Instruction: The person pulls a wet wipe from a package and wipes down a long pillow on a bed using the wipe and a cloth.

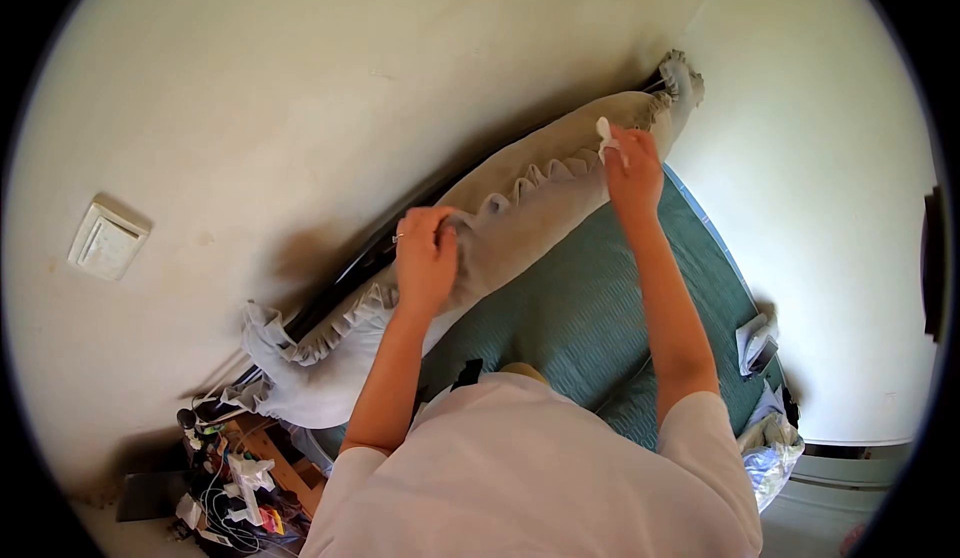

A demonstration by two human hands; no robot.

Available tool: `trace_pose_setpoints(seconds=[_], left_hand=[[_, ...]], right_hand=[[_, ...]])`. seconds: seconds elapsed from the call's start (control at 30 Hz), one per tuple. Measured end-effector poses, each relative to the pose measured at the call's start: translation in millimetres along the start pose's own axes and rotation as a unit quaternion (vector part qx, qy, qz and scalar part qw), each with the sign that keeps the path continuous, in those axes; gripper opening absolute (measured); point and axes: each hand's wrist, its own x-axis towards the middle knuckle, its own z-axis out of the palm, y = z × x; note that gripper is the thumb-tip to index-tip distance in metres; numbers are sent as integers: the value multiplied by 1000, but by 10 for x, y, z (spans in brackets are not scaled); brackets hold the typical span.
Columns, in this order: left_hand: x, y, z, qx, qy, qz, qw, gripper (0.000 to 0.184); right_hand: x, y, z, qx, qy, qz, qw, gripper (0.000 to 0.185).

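Observation:
A long grey-beige fabric cover with a ruffled edge (530, 223) runs along the head of the bed, against the wall. My left hand (425, 258), with a ring on one finger, is closed at its ruffle near the middle, fingers curled onto the fabric. Farther right, above the cover, my right hand (634, 168) is closed around a small crumpled white piece (604, 130) that looks like tissue or cloth. Part of that white piece sticks out past the fingers; the rest is hidden in the hand.
Below the cover lies a green ribbed bedspread (560, 308). A cluttered bedside table (265, 453) with cables stands at lower left. A light switch (110, 238) is on the left wall. At the bed's right edge are a grey cloth bundle (757, 343) and a plastic bag (770, 458).

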Motion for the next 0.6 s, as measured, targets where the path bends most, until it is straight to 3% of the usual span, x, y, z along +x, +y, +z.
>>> trace_pose_setpoints(seconds=[0.03, 0.07, 0.1, 0.2, 0.27, 0.3, 0.33, 0.37, 0.43, 0.5, 0.57, 0.6], left_hand=[[-2, 235, 65, 146, 60, 161, 974, 12], [23, 316, 161, 217, 80, 238, 943, 13], [48, 398, 256, 286, 112, 311, 899, 14], [264, 320, 431, 292, 20, 319, 902, 19], [422, 143, 480, 100, -133, 98, 981, 19], [463, 26, 492, 103, -138, 98, 980, 19], [483, -107, 499, 5, -146, 105, 984, 18], [498, -178, 499, -95, -153, 111, 977, 18], [462, -66, 451, -122, -164, 87, 975, 16], [503, -105, 382, -148, -173, 62, 972, 14], [592, -264, 354, -188, -212, -75, 956, 11], [571, -186, 361, -188, -210, -72, 957, 11]], right_hand=[[6, -56, -72, 115, 56, 9, 992, 23], [-28, -87, -100, 228, 109, 20, 967, 26], [-93, -85, -43, 269, 85, 15, 959, 32], [-307, -297, 129, 341, 76, 87, 933, 31], [-489, -506, 303, 249, 88, -77, 961, 32], [-543, -697, 371, 251, 62, -124, 958, 32], [-581, -819, 414, 251, 35, -169, 952, 32], [-534, -762, 488, 251, 35, -165, 953, 32], [-371, -627, 688, 196, -9, -40, 980, 32], [-372, -738, 661, 217, 15, -48, 975, 31], [-459, -874, 622, 235, 40, -59, 969, 31], [-568, -996, 610, 253, 43, -105, 961, 29]])
